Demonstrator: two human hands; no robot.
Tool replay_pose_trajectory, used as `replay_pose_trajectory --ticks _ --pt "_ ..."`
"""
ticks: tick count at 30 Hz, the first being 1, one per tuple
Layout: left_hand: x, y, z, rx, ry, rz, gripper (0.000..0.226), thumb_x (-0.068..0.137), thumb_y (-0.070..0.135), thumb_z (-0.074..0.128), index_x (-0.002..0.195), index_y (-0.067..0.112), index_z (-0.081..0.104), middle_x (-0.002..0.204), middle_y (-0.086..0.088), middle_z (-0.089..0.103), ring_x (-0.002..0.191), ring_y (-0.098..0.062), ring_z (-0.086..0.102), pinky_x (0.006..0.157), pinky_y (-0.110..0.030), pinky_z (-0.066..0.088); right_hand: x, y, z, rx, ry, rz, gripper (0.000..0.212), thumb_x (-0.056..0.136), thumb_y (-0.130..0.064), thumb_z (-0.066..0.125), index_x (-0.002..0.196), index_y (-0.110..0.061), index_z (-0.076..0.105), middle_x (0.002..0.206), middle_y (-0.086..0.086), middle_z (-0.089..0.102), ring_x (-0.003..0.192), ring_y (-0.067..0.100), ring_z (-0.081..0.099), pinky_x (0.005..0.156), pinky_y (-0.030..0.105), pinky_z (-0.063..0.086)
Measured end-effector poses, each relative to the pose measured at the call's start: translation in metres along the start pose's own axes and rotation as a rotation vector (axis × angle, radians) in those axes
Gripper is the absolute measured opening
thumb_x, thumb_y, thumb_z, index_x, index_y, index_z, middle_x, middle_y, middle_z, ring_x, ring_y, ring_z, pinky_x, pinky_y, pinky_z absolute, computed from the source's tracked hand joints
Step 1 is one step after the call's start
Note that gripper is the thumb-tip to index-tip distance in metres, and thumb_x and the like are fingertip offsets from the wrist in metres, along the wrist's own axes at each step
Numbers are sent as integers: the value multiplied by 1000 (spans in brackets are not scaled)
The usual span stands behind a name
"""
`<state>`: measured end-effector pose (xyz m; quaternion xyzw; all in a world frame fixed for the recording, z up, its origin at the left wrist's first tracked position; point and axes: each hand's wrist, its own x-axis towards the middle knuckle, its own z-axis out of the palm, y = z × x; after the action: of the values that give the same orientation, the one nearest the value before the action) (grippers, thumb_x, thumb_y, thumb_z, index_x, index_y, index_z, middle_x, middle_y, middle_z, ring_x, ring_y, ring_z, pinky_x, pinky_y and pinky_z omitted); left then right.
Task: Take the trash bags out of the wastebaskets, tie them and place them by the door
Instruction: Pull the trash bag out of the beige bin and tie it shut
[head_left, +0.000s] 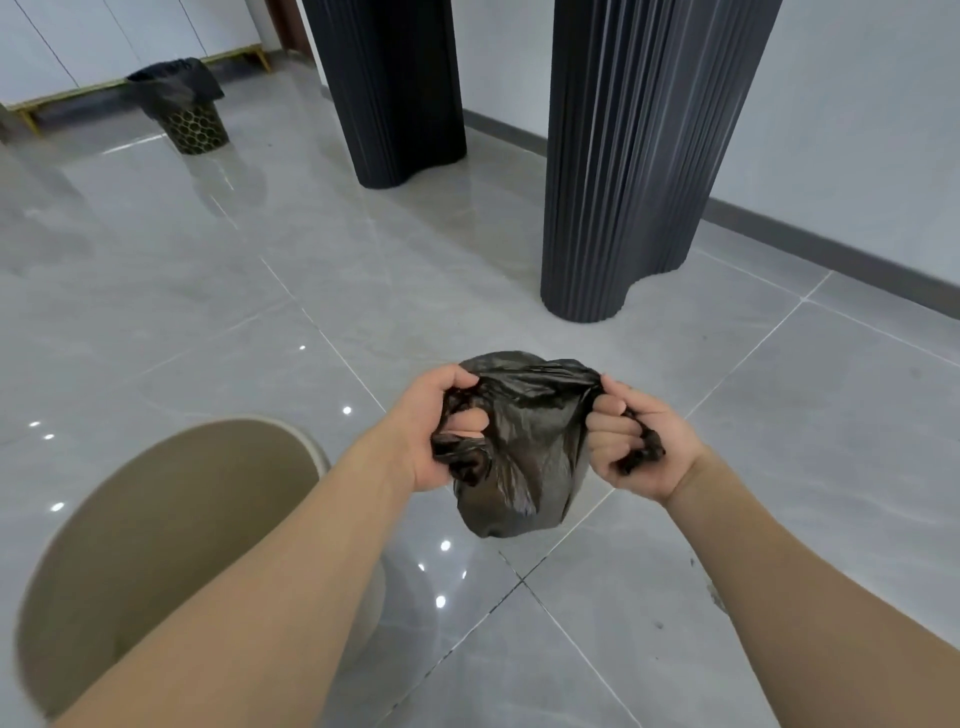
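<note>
Black trash bag (519, 447) held in the air above the tiled floor (260, 291), long axis vertical, bulging bottom pointing down. Left hand (441, 431) grips one gathered top corner, fingers curled; right hand (631, 441) grips the other. Beige wastebasket (156, 530) stands unlined at lower left. A second, bag-lined wastebasket (189, 111) stands far off.

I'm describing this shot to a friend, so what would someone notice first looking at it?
First, the black trash bag held up mid-frame, its top pulled apart by the left hand and right hand. Next, the beige wastebasket at lower left, and two dark ribbed columns behind. A second, still-lined wastebasket stands far left.
</note>
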<state>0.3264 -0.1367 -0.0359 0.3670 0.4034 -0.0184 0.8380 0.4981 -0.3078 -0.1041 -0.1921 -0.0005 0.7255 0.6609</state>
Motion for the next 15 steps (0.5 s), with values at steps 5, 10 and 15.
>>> replay_pose_trajectory --ticks 5,10,15 --pt "17 -28 -10 1076 390 279 18 97 20 44 85 12 55 76 -10 66 68 -23 64 62 -29 47 12 10 -10 208 -56 -133 34 94 -32 52 66 -14 53 52 -9 28 46 7 23 45 22 33" --pt "17 -75 -26 1918 602 376 32 94 11 39 126 13 40 99 -7 67 88 -32 66 68 -34 46 17 20 -10 288 41 -290 27 93 -30 52 69 -16 54 54 -8 41 46 5 27 43 19 35" --pt "16 -87 -26 1861 634 405 23 97 17 38 119 16 42 95 -5 68 86 -30 67 64 -32 43 21 22 -8 357 95 -443 29 95 -29 49 74 -14 61 57 -9 47 48 7 41 43 19 37"
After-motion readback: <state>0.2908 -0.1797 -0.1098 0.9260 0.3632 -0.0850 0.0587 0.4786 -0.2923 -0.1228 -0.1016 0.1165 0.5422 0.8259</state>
